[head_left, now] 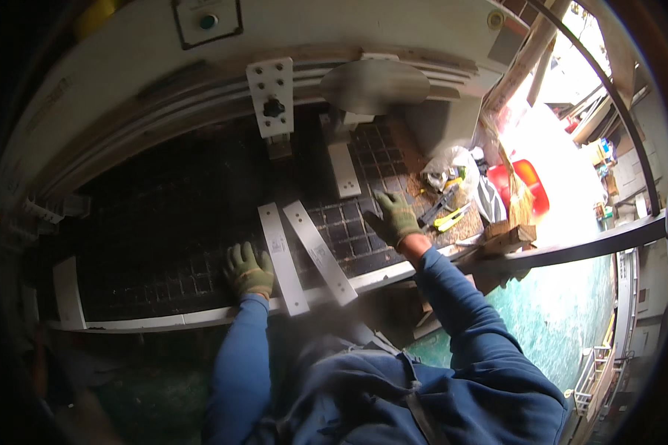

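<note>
Two long white bars with small holes near their ends lie side by side on a black gridded machine bed, their near ends overhanging its pale front edge. My left hand (pixel 249 270), in an olive glove, rests with fingers spread right beside the left bar (pixel 280 259). The right bar (pixel 321 254) slants away from it toward the lower right. My right hand (pixel 394 217), gloved alike, is over the bed's right part with its fingers apart, holding nothing visible. Just beyond it is a shorter white block (pixel 344 170) with holes in its near end.
An upright white bracket with a black knob (pixel 274 107) and a blurred round disc (pixel 375 85) stand along the rear rails. At the right lie a yellow cutter (pixel 451 218), plastic bags (pixel 453 169), a red container (pixel 531 185) and a straw brush (pixel 520 204). A curved metal bar (pixel 586 248) crosses beyond.
</note>
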Demonstrator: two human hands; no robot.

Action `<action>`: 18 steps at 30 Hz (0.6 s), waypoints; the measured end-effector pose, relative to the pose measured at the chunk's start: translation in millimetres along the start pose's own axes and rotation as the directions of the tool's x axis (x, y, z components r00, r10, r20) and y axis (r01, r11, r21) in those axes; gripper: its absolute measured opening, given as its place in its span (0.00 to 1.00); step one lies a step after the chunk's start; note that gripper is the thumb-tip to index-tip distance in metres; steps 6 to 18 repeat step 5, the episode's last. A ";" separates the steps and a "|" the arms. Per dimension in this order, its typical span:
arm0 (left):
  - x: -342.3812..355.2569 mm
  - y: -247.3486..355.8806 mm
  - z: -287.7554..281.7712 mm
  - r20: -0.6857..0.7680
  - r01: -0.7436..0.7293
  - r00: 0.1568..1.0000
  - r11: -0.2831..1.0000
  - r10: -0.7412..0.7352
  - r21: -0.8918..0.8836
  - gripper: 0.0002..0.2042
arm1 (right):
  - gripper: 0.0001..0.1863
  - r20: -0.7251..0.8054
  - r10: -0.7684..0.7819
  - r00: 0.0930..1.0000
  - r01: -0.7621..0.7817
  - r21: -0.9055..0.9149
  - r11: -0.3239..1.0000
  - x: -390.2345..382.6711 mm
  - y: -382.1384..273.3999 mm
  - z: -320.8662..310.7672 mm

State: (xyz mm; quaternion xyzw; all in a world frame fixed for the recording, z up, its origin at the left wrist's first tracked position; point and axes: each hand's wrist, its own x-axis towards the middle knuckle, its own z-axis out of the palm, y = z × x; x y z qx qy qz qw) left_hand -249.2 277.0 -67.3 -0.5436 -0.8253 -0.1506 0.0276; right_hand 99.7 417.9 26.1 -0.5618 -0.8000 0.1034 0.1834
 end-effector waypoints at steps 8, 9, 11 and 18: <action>-0.6 -8.8 2.4 0.032 -0.009 0.999 0.999 0.007 0.042 0.28 | 0.31 -0.158 0.012 0.987 -0.031 -0.119 0.992 -83.5 26.2 72.3; -0.6 -8.8 2.4 0.032 -0.009 0.999 0.999 0.007 0.042 0.28 | 0.31 -0.158 0.012 0.987 -0.031 -0.119 0.992 -83.5 26.2 72.3; -0.6 -8.8 2.4 0.032 -0.009 0.999 0.999 0.007 0.042 0.28 | 0.31 -0.158 0.012 0.987 -0.031 -0.119 0.992 -83.5 26.2 72.3; -0.6 -8.8 2.4 0.032 -0.009 0.999 0.999 0.007 0.042 0.28 | 0.31 -0.158 0.012 0.987 -0.031 -0.119 0.992 -83.5 26.2 72.3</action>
